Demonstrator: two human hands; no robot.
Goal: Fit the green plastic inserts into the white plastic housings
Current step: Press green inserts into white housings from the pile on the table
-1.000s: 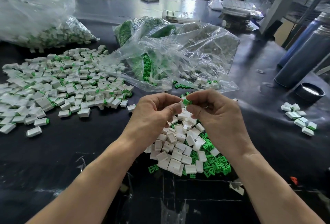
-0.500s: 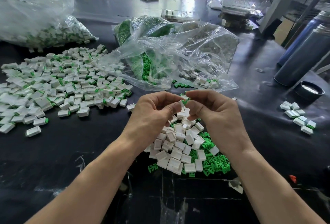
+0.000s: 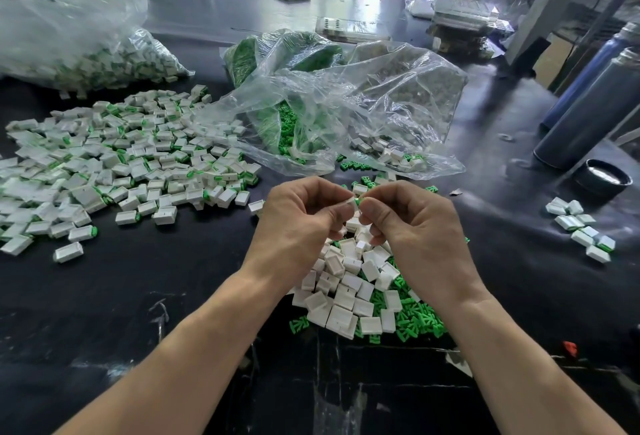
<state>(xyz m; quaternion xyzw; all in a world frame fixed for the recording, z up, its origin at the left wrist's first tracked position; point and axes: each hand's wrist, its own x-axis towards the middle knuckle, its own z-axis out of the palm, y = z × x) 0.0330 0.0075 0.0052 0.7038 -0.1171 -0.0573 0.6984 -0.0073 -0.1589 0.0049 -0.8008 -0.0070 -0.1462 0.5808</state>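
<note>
Two hands meet above the dark tabletop [image 3: 145, 296], fingertips together. Left hand [image 3: 298, 223]: fingers curled, thumb and forefinger pinching a white housing [image 3: 354, 205]. Right hand [image 3: 412, 226]: fingers curled, grip closed on a green insert [image 3: 358, 201], of which only a small tip shows at the housing's end; how far it sits inside cannot be told. Both parts are held clear of the tabletop, directly over a loose pile of empty housings [image 3: 346, 289] lying between the wrists. Loose inserts [image 3: 415, 320] lie under and just right of that pile, touching it. Far left, a wide spread of fitted units [image 3: 114, 164] covers the tabletop, each white with green at one end. Behind the hands lies a crumpled clear bag [image 3: 346, 115] holding green inserts and a few white housings. A second, fuller bag [image 3: 69, 43] sits at upper left. Six or so white units [image 3: 581, 226] lie apart at right, near a dark cap [image 3: 604, 178] and two dark cylinders [image 3: 588, 112]
</note>
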